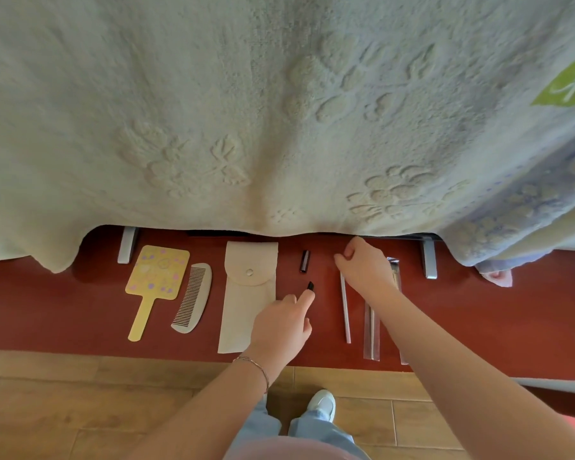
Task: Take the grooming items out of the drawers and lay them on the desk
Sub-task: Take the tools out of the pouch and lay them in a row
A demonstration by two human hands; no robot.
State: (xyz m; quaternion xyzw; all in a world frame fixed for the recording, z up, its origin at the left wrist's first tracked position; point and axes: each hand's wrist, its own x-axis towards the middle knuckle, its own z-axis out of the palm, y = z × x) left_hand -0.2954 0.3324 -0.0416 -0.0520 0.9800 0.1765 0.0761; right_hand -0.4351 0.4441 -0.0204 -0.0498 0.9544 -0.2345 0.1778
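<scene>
Trouble could come from the small things here, I think, because they are thin and may roll. Nearest the person, along the front of the red desk [80, 320], lie the long ends of two thin sticks. One is a bare silver stick [345, 310]. The other is a stick in a clear wrapper [371, 330], partly under the right arm. If that arm drags back, it could sweep them off the edge onto the wood floor.

A little farther in, the left hand [281, 323] holds a small black piece [310, 286] at the tip of its pointing finger and thumb. It looks like a cap or a lipstick part; it is too small to tell. That light hold could let it drop.

Just beyond it lies a small dark tube [304, 261], not touching the fingers. A bump could send it rolling.

The right hand [362, 263] is curled loosely above the tops of the sticks. I cannot tell if it holds anything.

To the left lie a cream pouch [246, 293], a comb [193, 298] and a yellow mirror [156, 277], all flat and safe. Behind everything hangs a big pale towel [279, 111].
</scene>
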